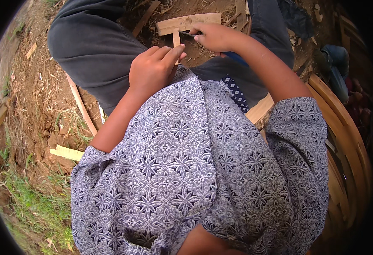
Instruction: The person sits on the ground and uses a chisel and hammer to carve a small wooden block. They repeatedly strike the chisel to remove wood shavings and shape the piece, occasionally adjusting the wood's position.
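Observation:
My left hand [154,68] is closed around a narrow, light strip of wood [176,39], which sticks up past my fingers. The strip's far end overlaps the lower edge of a flat, slightly curved piece of wood [190,22]; whether they touch is unclear. In my right hand [216,36] is a knife-like tool with a thin dark blade [187,34], its tip close beside the strip's upper end. Part of something blue [236,58] shows under my right wrist; I cannot tell if it belongs to the tool.
My legs in dark trousers [97,51] are bent on either side. Wood offcuts, including a pale yellow piece [66,153] and a long strip [81,104], lie on the soil at the left. Curved wooden slats [343,131] are stacked at the right, near someone's blue-clad leg [337,70].

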A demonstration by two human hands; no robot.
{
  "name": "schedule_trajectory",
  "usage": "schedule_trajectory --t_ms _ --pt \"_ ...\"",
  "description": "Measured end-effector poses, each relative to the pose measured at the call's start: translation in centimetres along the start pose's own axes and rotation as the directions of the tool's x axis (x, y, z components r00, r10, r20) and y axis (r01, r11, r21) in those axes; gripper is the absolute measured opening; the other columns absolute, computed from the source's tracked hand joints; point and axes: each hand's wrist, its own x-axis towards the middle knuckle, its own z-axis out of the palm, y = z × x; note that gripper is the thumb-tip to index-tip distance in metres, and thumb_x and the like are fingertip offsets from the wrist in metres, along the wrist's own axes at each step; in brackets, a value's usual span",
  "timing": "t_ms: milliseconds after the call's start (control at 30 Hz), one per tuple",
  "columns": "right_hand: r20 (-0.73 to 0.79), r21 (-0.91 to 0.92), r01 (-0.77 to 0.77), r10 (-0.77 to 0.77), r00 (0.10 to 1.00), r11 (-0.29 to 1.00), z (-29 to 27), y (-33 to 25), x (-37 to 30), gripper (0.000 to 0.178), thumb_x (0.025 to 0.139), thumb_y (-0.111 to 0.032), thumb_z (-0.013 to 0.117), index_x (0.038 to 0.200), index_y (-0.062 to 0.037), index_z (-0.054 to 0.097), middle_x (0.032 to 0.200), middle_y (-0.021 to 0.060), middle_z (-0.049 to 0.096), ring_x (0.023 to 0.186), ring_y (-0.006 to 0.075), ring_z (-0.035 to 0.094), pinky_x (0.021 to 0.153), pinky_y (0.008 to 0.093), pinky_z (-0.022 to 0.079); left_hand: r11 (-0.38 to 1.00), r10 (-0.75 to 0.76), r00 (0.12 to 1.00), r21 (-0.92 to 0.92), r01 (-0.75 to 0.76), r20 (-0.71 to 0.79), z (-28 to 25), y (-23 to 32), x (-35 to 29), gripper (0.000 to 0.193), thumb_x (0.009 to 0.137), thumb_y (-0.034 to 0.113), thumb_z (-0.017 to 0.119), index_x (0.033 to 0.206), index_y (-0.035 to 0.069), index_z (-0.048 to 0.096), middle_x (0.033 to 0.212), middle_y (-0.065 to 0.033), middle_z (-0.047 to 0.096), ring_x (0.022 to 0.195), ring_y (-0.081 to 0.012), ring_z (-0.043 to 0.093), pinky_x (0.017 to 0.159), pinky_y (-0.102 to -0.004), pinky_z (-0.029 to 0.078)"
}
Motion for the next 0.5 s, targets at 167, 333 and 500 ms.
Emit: schedule_trajectory --t_ms 167,333,500 --pt "-0.007 -0.058 0.004 -0.005 1.000 0.998 0.4 0.1 0.5 0.036 0.105 -0.022 0.049 0.137 -0.0057 0.052 0.075 0.0132 0.064 0.050 0.0207 0.062 0.044 0.0375 0.053 0.999 0.025 1.000 0.023 -0.025 -0.001 0.2 0.2 0.0 0.023 0.087 0.014 0.077 0.110 0.016 0.076 0.080 -0.0006 0.070 0.069 -0.0182 0.066 0.061 -0.0325 0.053" --pt "-0.064 -0.068 -0.022 0.018 0.998 0.997 1.2 -0.5 0.8 0.033 0.105 -0.018 0.047 0.135 -0.0054 0.052 0.073 0.0141 0.064 0.050 0.0232 0.062 0.043 0.0393 0.052 0.998 0.050 0.998 0.026 -0.049 -0.037 0.5 0.4 0.0 0.022 0.088 0.018 0.076 0.110 0.014 0.075 0.079 -0.0001 0.068 0.068 -0.0182 0.063 0.059 -0.0326 0.051" --pt "-0.072 -0.134 -0.041 0.032 0.997 0.990 1.4 -1.3 2.0 0.033 0.104 -0.017 0.048 0.134 -0.0055 0.052 0.075 0.0163 0.066 0.050 0.0246 0.063 0.042 0.0400 0.052 0.998 0.036 0.999 0.047 -0.036 -0.008 0.1 0.1 0.2 0.022 0.089 0.016 0.077 0.111 0.017 0.075 0.081 0.0005 0.071 0.069 -0.0172 0.066 0.061 -0.0322 0.054"
